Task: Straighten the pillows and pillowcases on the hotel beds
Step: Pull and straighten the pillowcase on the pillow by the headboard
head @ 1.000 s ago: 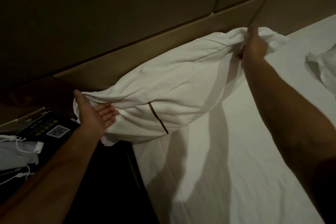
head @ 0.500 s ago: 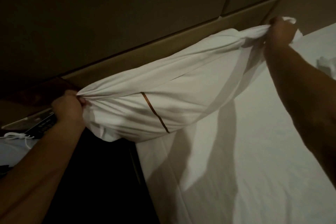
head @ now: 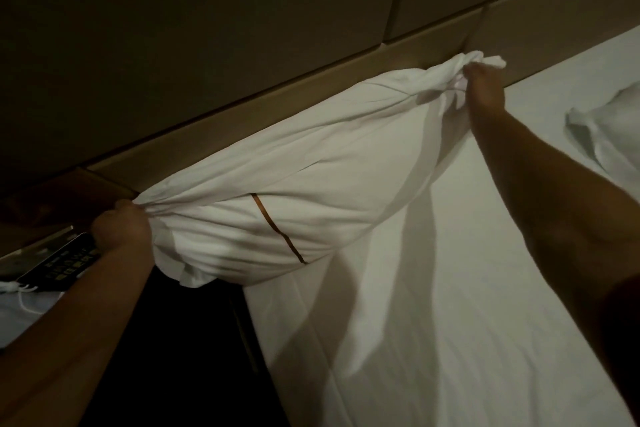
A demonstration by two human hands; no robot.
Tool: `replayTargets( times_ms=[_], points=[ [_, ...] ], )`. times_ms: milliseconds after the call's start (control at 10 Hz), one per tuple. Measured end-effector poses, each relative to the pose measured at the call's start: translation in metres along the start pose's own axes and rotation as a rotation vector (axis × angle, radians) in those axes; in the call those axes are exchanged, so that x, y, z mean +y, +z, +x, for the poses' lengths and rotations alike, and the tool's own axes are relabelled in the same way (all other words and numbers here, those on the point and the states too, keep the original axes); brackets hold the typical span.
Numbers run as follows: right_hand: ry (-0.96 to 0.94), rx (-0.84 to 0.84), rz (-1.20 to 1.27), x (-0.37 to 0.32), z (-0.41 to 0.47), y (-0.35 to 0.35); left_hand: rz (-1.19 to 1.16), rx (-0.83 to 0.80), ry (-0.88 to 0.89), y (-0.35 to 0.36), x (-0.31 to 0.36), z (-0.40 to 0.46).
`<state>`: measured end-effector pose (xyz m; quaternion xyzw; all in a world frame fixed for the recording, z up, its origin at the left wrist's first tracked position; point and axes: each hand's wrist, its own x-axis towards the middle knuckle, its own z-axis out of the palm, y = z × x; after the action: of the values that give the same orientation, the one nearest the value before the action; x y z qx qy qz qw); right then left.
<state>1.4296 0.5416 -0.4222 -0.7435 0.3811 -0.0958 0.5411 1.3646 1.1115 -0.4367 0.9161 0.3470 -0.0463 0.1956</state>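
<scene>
I have the pillow (head: 311, 191) stretched lengthwise along the headboard (head: 277, 104) — left hand (head: 121, 227) and right hand (head: 483, 87) fisted on opposite ends, fingers shut tight on bunched pillowcase.

Hotel bedroom: white-sheeted bed (head: 450, 305) against padded headboard (head: 242, 45).

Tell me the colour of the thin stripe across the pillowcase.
The stripe is copper-brown on the white pillowcase, shown in the head view.

Second pillow (head: 609, 128) cut off by the right edge of the bed (head: 450, 322), dark card (head: 57, 265) on the nightstand too dim to read, left hand (head: 121, 227) fingers buried in bunched pillowcase (head: 311, 184)
</scene>
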Motion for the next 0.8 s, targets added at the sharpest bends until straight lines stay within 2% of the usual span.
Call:
replayTargets(
  times_ms=[100, 200, 300, 500, 800],
  points=[
    [-0.08, 0.203, -0.004, 0.013, -0.042, -0.012, -0.458, 0.09, -0.174, -0.005, -0.005, -0.019],
    [-0.077, 0.294, 0.042, 0.031, -0.098, -0.027, -0.45, 0.116, 0.012, -0.015, -0.014, -0.048],
    [-0.072, 0.23, -0.017, 0.038, -0.157, -0.044, -0.388, 0.099, 0.181, -0.03, -0.013, -0.07],
    [-0.238, 0.292, -0.066, 0.002, -0.261, -0.096, -0.429, -0.069, 0.563, -0.081, -0.005, -0.127],
    [-0.532, 0.407, -0.243, -0.006, -0.488, -0.157, -0.494, -0.08, 1.11, -0.172, -0.035, -0.251]
  ],
)
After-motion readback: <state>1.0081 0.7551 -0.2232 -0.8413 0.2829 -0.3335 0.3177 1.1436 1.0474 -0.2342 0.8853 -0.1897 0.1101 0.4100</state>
